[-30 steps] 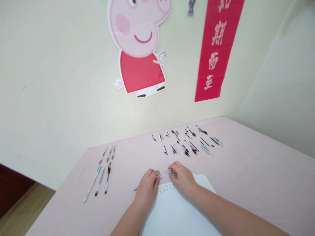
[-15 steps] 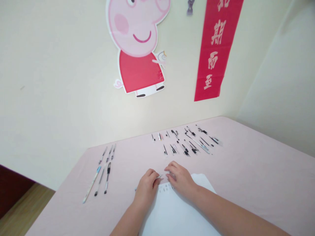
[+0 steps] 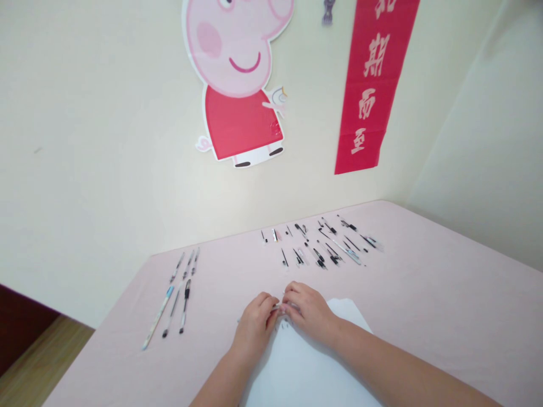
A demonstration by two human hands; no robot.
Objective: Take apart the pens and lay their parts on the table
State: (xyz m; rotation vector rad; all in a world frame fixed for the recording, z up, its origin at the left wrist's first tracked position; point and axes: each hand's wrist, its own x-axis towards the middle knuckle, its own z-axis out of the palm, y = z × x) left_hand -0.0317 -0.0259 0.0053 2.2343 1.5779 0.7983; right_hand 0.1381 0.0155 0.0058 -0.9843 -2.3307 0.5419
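Note:
Both my hands meet over the top edge of a white sheet of paper (image 3: 309, 367) on a pink table (image 3: 424, 294). My left hand (image 3: 255, 325) is closed on the barrel of a pen (image 3: 278, 306). My right hand (image 3: 306, 307) pinches the pen's other end, fingertips touching those of the left hand. Most of the pen is hidden by my fingers.
Several assembled pens (image 3: 173, 297) lie in rows at the table's left. Several loose pen parts (image 3: 322, 246) are scattered at the back near the wall. A cartoon pig cutout (image 3: 240, 79) and a red banner (image 3: 369, 85) hang on the wall.
My hands have come together; the two pen pieces held apart a second ago are now joined between my fingertips. Both hands shifted slightly toward each other.

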